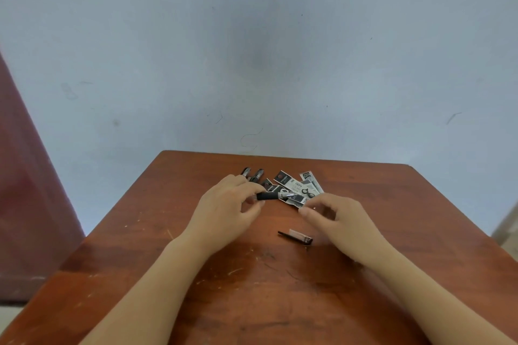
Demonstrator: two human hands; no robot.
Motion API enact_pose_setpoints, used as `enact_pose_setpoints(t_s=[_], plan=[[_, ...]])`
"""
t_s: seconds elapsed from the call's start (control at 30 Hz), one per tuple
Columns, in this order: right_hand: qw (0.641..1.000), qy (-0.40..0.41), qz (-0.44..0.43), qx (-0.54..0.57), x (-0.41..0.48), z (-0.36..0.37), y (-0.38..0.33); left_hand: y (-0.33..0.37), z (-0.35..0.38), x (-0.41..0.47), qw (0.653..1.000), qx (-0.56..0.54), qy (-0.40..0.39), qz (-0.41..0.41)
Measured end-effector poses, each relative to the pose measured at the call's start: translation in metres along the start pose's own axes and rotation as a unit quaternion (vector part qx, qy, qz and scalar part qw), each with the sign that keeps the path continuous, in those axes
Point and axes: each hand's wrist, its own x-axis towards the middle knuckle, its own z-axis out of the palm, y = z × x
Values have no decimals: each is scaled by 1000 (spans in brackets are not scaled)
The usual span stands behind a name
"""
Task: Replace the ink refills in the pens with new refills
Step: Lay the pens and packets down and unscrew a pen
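My left hand (228, 206) pinches one end of a black pen barrel (270, 195) held level above the wooden table (157, 255); the barrel's silver part points right. My right hand (333, 214) hovers just right of it with fingers curled; what its fingertips hold, if anything, is too small to tell. Several black-and-white refill packets (300, 185) lie fanned out behind the hands. Two more black pens (253, 173) lie behind my left hand. A detached pen part (297, 236), dark with a clear section, lies on the table between my wrists.
The table's far edge runs close to a pale blue wall (252, 50). A dark red door or panel (25, 190) stands at the left. The tabletop is scratched near me.
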Motion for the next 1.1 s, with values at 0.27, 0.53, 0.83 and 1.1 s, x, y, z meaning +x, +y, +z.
enact_pose_setpoints(t_s=[0.27, 0.53, 0.83, 1.1], plan=[[992, 11, 28, 120, -4, 0, -11, 1, 10, -1, 997, 0, -6, 81], [982, -22, 37, 182, -1, 4, -7, 1, 15, -1, 990, 42, -27, 131], [994, -5, -7, 107, -3, 3, -8, 1, 16, 0, 985, 70, -25, 158], [992, -22, -15, 124, -3, -3, -10, 4, 16, 0, 987, 72, -16, 141]])
